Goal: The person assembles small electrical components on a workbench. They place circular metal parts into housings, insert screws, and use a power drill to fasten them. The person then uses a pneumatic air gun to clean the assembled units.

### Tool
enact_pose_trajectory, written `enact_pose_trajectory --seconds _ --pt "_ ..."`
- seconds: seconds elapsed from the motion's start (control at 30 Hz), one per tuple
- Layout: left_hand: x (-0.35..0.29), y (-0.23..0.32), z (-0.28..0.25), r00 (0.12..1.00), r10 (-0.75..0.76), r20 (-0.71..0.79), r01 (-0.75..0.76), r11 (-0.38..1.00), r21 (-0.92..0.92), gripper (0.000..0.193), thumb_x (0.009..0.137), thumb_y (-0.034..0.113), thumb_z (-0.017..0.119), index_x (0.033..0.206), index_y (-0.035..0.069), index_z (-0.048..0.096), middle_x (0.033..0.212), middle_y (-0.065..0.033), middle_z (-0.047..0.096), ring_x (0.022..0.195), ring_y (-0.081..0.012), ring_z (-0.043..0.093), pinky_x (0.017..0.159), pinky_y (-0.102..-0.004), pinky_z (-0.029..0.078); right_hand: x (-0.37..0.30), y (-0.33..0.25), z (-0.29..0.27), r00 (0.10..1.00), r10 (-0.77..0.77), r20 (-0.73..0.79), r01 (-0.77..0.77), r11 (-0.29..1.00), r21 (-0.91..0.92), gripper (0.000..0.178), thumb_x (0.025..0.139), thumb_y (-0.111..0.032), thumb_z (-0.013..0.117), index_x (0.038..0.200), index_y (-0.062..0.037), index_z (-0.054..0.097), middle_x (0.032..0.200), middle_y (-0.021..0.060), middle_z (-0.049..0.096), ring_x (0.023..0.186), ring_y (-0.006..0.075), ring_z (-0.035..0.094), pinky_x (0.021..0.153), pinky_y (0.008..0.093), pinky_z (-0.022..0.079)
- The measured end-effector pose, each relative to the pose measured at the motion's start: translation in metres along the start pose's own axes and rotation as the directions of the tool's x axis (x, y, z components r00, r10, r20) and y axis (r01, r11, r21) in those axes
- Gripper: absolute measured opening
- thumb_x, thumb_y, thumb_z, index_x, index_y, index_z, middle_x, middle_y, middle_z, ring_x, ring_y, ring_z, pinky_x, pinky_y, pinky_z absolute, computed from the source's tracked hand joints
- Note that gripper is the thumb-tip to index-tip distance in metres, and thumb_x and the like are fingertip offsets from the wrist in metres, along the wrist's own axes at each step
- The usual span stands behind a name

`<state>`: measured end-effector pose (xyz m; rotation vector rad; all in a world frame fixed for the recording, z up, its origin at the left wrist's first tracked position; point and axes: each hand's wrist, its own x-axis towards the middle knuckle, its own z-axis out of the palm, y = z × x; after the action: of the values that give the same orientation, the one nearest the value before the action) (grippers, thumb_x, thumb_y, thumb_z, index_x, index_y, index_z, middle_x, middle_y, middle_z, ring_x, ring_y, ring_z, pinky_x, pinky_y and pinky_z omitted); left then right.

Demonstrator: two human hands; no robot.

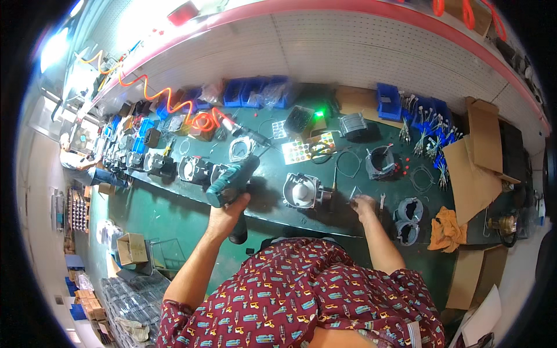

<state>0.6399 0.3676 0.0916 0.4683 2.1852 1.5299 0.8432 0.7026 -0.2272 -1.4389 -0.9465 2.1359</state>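
My left hand [228, 214] is wrapped round the handle of a green cordless drill [233, 181], which is raised over the front edge of the bench with its bit pointing away and to the right. My right hand [364, 207] is low over the bench top, fingers closed together around something small and thin that I cannot make out. Between the two hands sits a grey round metal housing [301, 191] with a pale dome inside. A small wrench [382, 200] lies just right of my right hand, with two grey ring-shaped castings [408, 221] beyond it.
More housings [195, 169] line the bench leftward. Behind are blue bins [243, 93], a sticker sheet [301, 152], a grey casting [381, 163] and bundled wires [438, 139]. An orange cloth [447, 229] and cardboard [477, 182] stand right. An orange coiled hose [168, 98] hangs left; another person [81, 162] is far left.
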Motion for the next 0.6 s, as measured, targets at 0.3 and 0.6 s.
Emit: enact_pose_trajectory --seconds 0.3,0.6 --pt "-0.006 -0.023 0.018 0.984 0.156 0.092 -0.154 0.988 -0.022 0.053 0.084 -0.007 0.064 0.136 0.000 0.051 0.134 -0.0108 0.057 0.123 -0.0208 0.054 0.106 -0.0344 0.041 0.017 -0.014 -0.005 0.998 -0.063 -0.022 0.055 0.962 -0.269 0.010 0.092 -0.003 0.059 0.099 0.0029 0.062 0.081 0.0116 0.067 0.069 0.0211 0.068 0.061 0.0337 0.060" --pt "0.083 0.001 0.015 0.988 -0.134 -0.078 0.128 0.989 -0.077 0.055 0.083 0.016 0.071 0.133 0.005 0.052 0.107 -0.0080 0.063 0.095 -0.0181 0.057 0.081 -0.0335 0.047 0.041 -0.001 -0.001 0.970 -0.236 -0.049 0.173 0.824 -0.540 0.012 0.084 -0.003 0.064 0.095 0.0019 0.068 0.078 0.0072 0.067 0.067 0.0161 0.065 0.057 0.0300 0.053"
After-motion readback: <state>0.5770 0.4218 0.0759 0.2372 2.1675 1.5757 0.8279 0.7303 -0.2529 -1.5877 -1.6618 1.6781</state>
